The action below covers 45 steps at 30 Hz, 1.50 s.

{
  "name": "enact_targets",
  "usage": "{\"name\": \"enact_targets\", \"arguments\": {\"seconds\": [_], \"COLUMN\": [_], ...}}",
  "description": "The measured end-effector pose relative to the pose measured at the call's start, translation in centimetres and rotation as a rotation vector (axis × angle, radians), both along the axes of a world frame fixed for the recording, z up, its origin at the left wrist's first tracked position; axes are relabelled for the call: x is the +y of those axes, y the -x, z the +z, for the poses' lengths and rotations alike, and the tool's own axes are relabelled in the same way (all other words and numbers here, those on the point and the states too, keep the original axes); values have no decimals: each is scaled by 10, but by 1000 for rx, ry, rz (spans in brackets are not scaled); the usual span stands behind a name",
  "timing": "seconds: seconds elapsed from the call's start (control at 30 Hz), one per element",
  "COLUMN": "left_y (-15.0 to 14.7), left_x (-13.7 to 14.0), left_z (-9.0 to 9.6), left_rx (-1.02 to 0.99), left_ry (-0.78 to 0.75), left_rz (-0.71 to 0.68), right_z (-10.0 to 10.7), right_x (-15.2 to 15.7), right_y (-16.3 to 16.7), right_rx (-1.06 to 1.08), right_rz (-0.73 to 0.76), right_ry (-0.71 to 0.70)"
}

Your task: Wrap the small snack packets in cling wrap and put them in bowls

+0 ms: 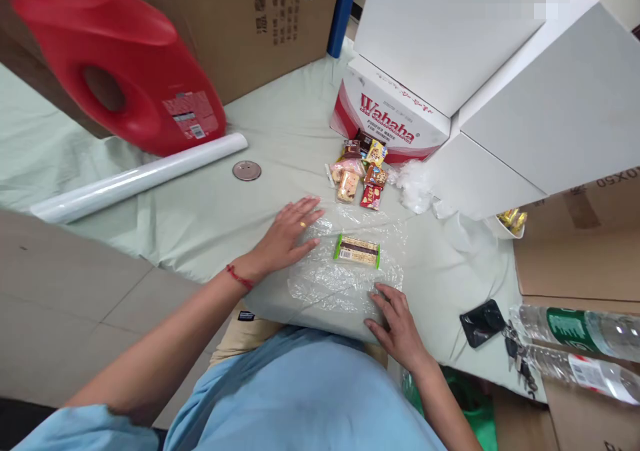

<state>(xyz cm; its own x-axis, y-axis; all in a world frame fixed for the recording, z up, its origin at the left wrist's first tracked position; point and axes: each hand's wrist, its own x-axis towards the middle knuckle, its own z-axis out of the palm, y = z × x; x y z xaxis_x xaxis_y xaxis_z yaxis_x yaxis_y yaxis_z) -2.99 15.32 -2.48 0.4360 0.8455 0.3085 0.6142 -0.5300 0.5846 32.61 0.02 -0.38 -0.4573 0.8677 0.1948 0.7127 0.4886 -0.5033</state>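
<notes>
Pressing flat with 2 open hands, left hand (287, 234) and right hand (395, 324), on a crinkled clear plastic sheet (345, 274) (probably to smooth it), green-ended wrapped snack bar (357, 251) lying between.

Grey tile floor (75, 284), pale green sheet (260, 191), cardboard boxes (240, 18) behind.
</notes>
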Motion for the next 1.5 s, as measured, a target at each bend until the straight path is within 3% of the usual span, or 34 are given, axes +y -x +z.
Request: {"name": "enact_targets", "arguments": {"seconds": [0.1,0.23,0.37,0.53,0.7,0.83,0.97,1.1,1.23,1.37,1.5], "left_y": [12,19,22,24,2,-16,-25,-30,-33,-28,-12], "left_x": [-26,-72,-89,-55,-3,18,19,20,27,35,28], "left_z": [5,0,-16,-3,26,32,25,18,13,7,8], "left_rx": [-87,11,60,-77,-114,-109,-122,-136,-137,-159,-145], "left_ry": [-26,48,55,108,195,255,330,399,421,450,209], "left_rz": [-52,-222,-153,-60,57,162,299,381,391,430,507], "right_z": [-8,-10,-1,21,51,67,44,10,2,3,0], "right_x": [-4,-1,2,32,87,89,49,22,38,70,82], "right_y": [6,8,13,7,-10,-11,-1,0,-10,-21,-27], "right_rx": [32,76,93,62,-5,35,9,35,241,392,255], "right_rz": [-78,-60,25,98,-12,-34,-22,-204,-441,-661,-789], "right_ry": [-61,-89,-50,-51,-95,-32,-36,-61,32,299,440]}}
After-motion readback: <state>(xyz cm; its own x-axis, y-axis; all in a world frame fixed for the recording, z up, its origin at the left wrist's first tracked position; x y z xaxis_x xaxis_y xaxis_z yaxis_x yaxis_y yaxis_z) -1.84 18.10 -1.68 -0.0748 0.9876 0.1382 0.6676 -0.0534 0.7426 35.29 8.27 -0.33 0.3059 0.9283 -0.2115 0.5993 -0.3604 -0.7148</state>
